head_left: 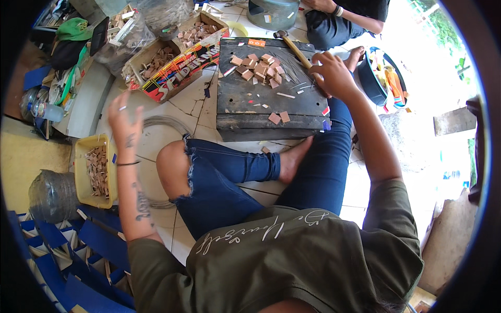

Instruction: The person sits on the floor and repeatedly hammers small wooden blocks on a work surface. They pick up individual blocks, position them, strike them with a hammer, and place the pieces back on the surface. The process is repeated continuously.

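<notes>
My left hand (pixel 126 122) is raised in the air on the left, fingers apart and holding nothing. Its nearest neighbour is the printed cardboard box (pixel 180 73) full of small wooden pieces. On the right, my right hand (pixel 334 78) hovers at the edge of a dark box-shaped work block (pixel 276 107), fingers bent and spread. Close to these fingers lies the wooden handle of a hammer (pixel 296 49), whose head points away from me; whether they touch it is unclear. A pile of small square wooden pieces (pixel 261 68) sits on the block, with thin wires (pixel 292 65) beside it.
A yellow basket (pixel 77 172) of wooden pieces stands at the left, above blue compartmented pieces (pixel 99 235). Coiled wire (pixel 167 122) lies on the tiles by my knee. A dark tub (pixel 370 81) with colourful contents is at the right. Another person (pixel 339 23) sits opposite.
</notes>
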Motion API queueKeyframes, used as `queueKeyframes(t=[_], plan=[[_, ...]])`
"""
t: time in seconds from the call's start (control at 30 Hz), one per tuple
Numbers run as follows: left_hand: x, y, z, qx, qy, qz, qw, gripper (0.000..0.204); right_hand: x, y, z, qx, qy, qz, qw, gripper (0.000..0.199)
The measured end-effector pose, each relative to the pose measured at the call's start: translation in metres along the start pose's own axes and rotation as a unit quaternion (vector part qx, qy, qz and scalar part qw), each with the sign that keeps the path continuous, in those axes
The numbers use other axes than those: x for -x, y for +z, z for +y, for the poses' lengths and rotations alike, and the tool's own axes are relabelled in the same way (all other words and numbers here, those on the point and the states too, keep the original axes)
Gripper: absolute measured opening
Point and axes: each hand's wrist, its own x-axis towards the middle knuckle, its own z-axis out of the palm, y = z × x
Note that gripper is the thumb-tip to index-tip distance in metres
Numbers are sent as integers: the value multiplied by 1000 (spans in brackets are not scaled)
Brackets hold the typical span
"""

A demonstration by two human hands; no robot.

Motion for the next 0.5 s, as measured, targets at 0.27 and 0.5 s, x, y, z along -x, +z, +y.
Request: queueKeyframes(t=[0.27, 0.5], plan=[[-64, 62, 199, 209, 157, -51, 964, 45, -9, 13, 18, 112, -205, -102, 967, 11], [-67, 93, 221, 217, 163, -58, 961, 26, -10, 16, 2, -96, -149, -67, 982, 15]])
